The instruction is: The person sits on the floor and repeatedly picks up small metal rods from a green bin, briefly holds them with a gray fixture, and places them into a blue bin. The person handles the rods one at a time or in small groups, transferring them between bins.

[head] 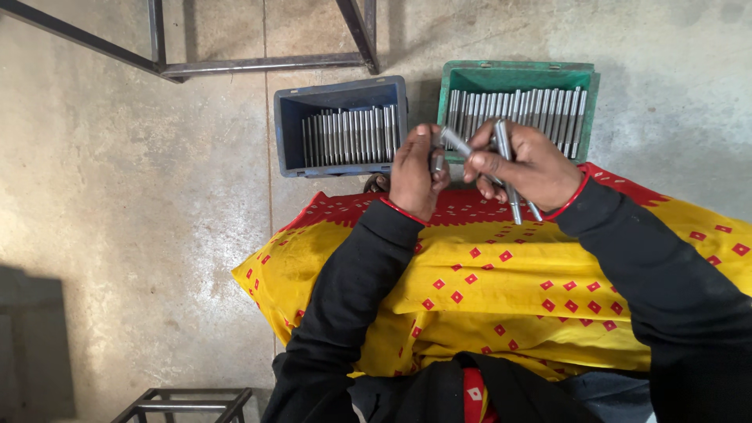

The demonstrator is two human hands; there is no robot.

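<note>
Left hand (415, 168): closed on small metal piece (437, 160), meeting rod (456, 142) tip.
Right hand (533, 164): gripping steel rods (509, 176) mid-length.
Handling: probably stiff, smooth, slippery, fairly heavy; best pinched mid-shaft.

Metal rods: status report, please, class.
Left hand grips a small metal piece. Right hand holds several metal rods. Blue bin and green bin ahead, nothing blocking.

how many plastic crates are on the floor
2. A blue crate of metal rods sits ahead of the left hand; a green crate of rods sits beside it, ahead of the right hand.
</note>
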